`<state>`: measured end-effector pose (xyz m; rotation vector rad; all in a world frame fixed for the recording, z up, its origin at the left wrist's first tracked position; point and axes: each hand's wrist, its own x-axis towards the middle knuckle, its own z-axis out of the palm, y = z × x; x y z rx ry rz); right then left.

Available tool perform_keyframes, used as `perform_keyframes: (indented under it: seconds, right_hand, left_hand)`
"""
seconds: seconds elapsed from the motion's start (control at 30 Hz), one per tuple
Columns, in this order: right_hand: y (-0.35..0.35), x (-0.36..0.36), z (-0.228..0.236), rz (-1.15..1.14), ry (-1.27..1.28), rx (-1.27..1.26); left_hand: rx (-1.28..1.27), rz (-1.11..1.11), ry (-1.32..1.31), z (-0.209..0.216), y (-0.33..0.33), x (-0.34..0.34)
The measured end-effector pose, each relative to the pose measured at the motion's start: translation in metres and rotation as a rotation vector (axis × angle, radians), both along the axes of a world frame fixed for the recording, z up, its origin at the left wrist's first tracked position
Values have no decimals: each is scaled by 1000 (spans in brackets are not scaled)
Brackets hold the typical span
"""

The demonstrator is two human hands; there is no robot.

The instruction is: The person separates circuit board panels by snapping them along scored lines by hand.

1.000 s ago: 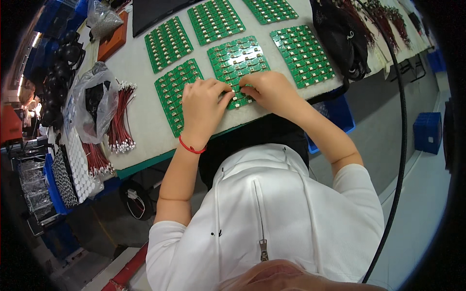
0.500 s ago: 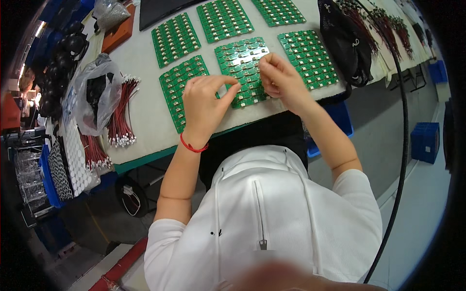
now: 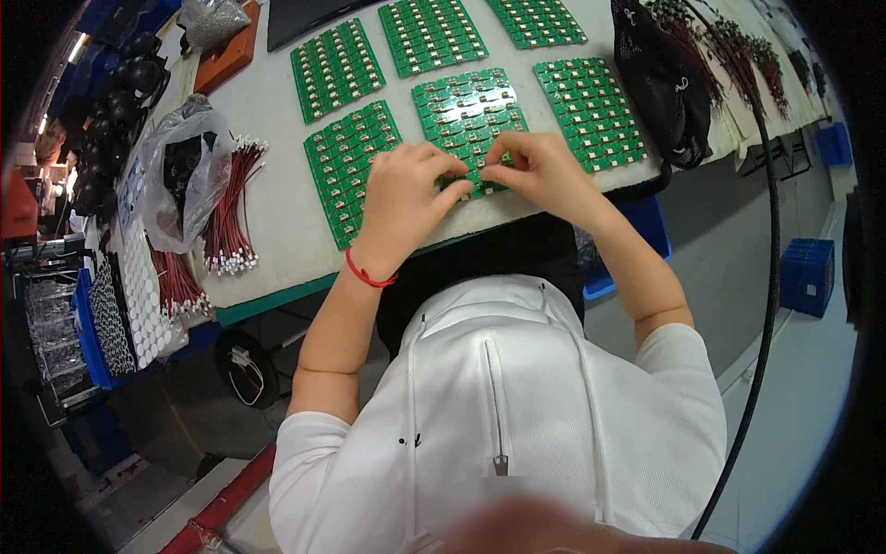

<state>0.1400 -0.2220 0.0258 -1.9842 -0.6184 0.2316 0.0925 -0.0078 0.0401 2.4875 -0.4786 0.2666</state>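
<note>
Several green circuit board panels, set with rows of small white parts, lie flat on the table. Both hands work over the lower edge of the middle near panel [image 3: 466, 106]. My left hand [image 3: 406, 198], a red cord at its wrist, is curled, with thumb and index finger bent towards each other at that edge; what lies between them is too small to tell. My right hand [image 3: 544, 175] is closed in a pinch just beside the left fingertips, and I cannot see what it grips. Another panel [image 3: 346, 152] lies partly under my left hand. To the right is a further panel [image 3: 591, 111].
On the left are a clear plastic bag [image 3: 189, 180] and bundles of red wires [image 3: 231, 217] with white connectors. A black mesh bag [image 3: 660, 88] lies at the right, beside more wire bundles [image 3: 761, 65]. A black cable [image 3: 771, 249] hangs on the right. A blue bin [image 3: 637, 245] is below the table edge.
My right hand has come down and left, from above the panel to beside the left fingertips. My left hand has shifted slightly right, its thumb and index finger still bent towards each other.
</note>
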Motion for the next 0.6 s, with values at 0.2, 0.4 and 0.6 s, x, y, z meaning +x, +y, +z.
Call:
perform_keyframes:
  seconds: [0.2,0.4,0.6]
  right_hand:
    - [5,-11,-3,58,-229,-200]
    - [-2,-13,-10,75,-221,-33]
    - [-11,-10,17,-73,770,598]
  left_hand:
    - [77,-8,0,-8,-3,-2]
    - [-21,42,-2,-14,-3,-9]
    - [-35,126,-192,9,-13,-12]
